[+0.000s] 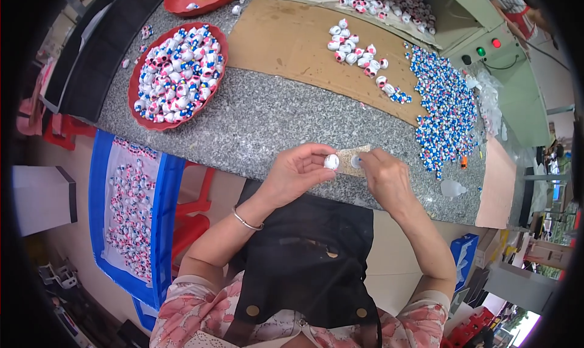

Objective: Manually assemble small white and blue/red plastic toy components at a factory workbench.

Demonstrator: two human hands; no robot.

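At the front edge of the stone tabletop, my left hand (298, 172) pinches a small white round figurine head (331, 162) between thumb and fingers. Beside it is a tan speckled piece (345, 158), like a worn pad or card, lying between my two hands. My right hand (387, 176) is closed over the right end of that piece, its fingertips pressed together at a small pale round spot. What the right fingers hold, if anything, is too small to make out. Both forearms come in from below, with a bangle on the left wrist.
A red bowl (135, 99) heaped with finished-looking figurines stands at the left. White heads (353, 51) lie on brown cardboard (274, 35). A pile of small blue-and-white bodies (447, 105) spreads at the right, near a grey-green machine box (511, 74). A blue crate (159, 226) holds more small pieces.
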